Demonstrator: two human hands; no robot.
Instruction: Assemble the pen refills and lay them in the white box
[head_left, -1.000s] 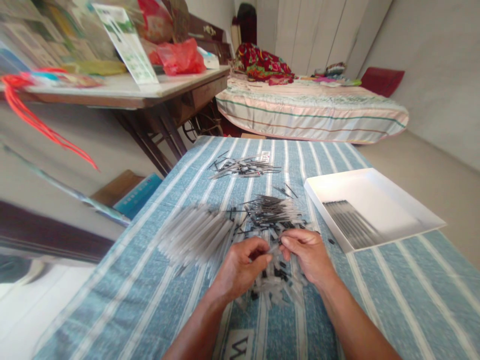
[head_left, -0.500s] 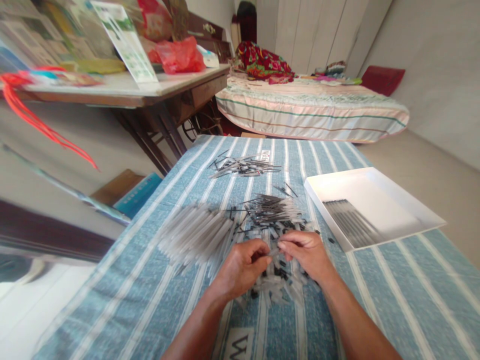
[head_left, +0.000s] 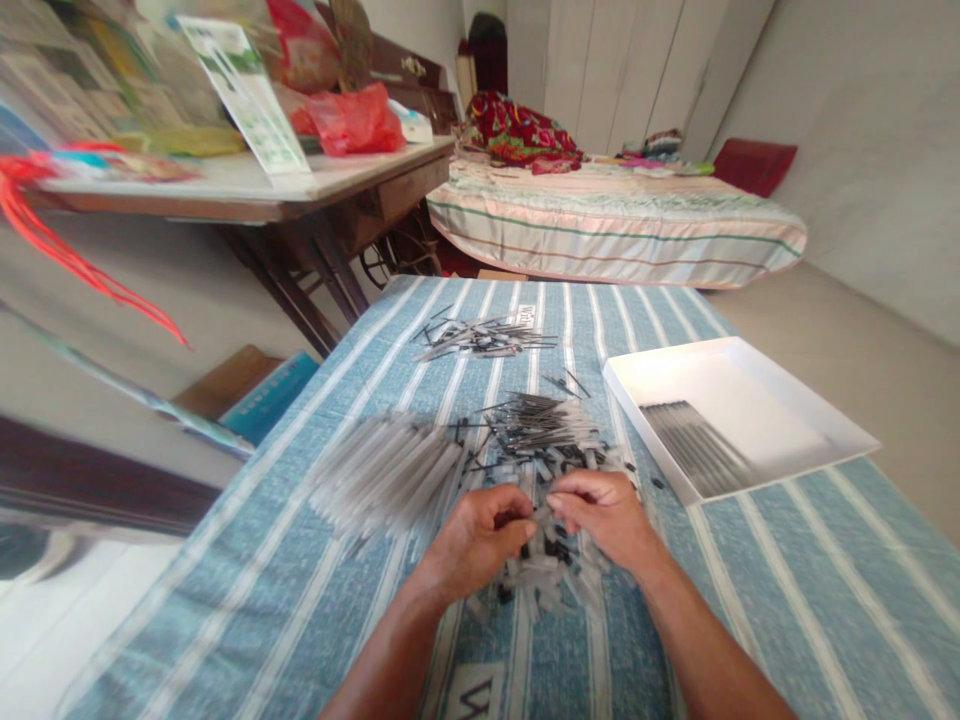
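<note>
My left hand [head_left: 484, 530] and my right hand [head_left: 600, 510] are close together over a scatter of small clear and black parts [head_left: 551, 580]. Fingertips on both hands are pinched; whatever lies between them is too small and blurred to name. Left of my left hand lies a heap of translucent tubes [head_left: 390, 465]. Just beyond my hands is a pile of thin dark-tipped rods [head_left: 540, 420]. A white open box [head_left: 780, 400] on the right holds a row of dark-ended pens or tubes [head_left: 694, 445].
Another pile of thin rods [head_left: 484, 338] lies near the far edge of the striped blue cloth [head_left: 300, 560]. A cluttered side table [head_left: 330, 185] stands at the left. Behind are a bed [head_left: 615, 220] and a red bag [head_left: 356, 120].
The view has shifted slightly. My hands stay close together, with a slightly wider gap between their fingertips; both remain pinched.
</note>
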